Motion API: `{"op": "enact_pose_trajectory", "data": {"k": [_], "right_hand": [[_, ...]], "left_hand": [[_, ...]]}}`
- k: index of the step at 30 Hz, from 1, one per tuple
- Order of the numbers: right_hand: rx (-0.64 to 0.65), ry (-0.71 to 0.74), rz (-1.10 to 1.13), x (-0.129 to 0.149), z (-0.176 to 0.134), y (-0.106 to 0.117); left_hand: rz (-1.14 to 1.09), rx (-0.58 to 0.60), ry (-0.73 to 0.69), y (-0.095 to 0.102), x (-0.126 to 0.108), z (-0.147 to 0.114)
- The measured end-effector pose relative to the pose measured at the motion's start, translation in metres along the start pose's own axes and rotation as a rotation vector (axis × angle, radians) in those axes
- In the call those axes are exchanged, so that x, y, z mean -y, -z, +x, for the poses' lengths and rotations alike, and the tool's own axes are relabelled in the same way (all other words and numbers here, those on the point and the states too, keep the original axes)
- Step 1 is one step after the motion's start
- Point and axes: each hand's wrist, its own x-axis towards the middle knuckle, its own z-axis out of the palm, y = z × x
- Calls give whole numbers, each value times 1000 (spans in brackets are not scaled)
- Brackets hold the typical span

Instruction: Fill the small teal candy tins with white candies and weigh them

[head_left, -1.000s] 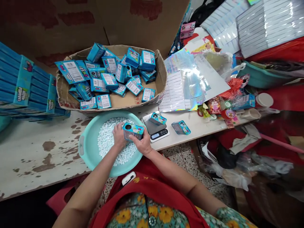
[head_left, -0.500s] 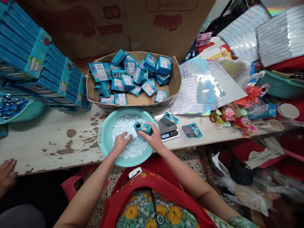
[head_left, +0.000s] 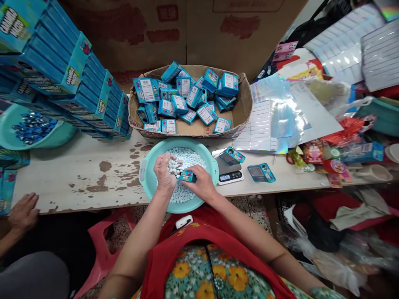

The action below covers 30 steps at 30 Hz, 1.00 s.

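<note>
My left hand (head_left: 165, 171) is closed around a handful of small white candies (head_left: 174, 164), cupped and tipped toward a small blue box. That blue box (head_left: 188, 176) is in my right hand (head_left: 202, 181), thumb and fingers wrapped round its sides. Both hands are above a turquoise basin (head_left: 142, 171) with many more loose white candies (head_left: 192, 156) in it. To the right of the basin, a digital scale (head_left: 230, 177) carries one blue box (head_left: 232, 155). Another blue box (head_left: 262, 172) lies on the table beside the scale.
A cut-down cardboard box (head_left: 246, 101) full of blue boxes stands behind the basin. Stacked blue display cartons (head_left: 93, 89) and a basin of shiny blue wrapped sweets (head_left: 35, 128) are at left. Another person's hand (head_left: 23, 211) rests at the table's left edge. Plastic sheets (head_left: 260, 124) cover the right.
My left hand has risen from the candies with a handful and come against the blue box. My right hand has tilted the box toward it. The whole view has shifted left.
</note>
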Motion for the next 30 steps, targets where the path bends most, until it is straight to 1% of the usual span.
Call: {"op": "enact_pose_trajectory", "data": {"k": [4,7,10,13,16,21,24,28,30], "right_hand": [[-37,-32,-11,6,4,8],[-28,-38,-20,6,5,10],[-21,-47,-19,5,6,11],[-7,-50,-35,5,6,12],[-20,-48,-34,7,6,14],[-42,-67,-1,9,7,17],[-38,-71,12,8,7,17],[-40,-68,37,7,7,17],[-46,-70,38,6,8,16]], "left_hand": [[41,-24,-35,-3,-2,3],[85,-37,-6,-6,-3,5],[96,-21,-8,-10,-4,5],[91,9,-57,-14,-6,3],[87,45,-93,-16,-6,1],[120,26,-125,-15,-5,-2],[131,46,-117,-15,-3,-3],[152,42,-125,-13,-2,-5],[145,65,-131,-15,-2,-8]]}}
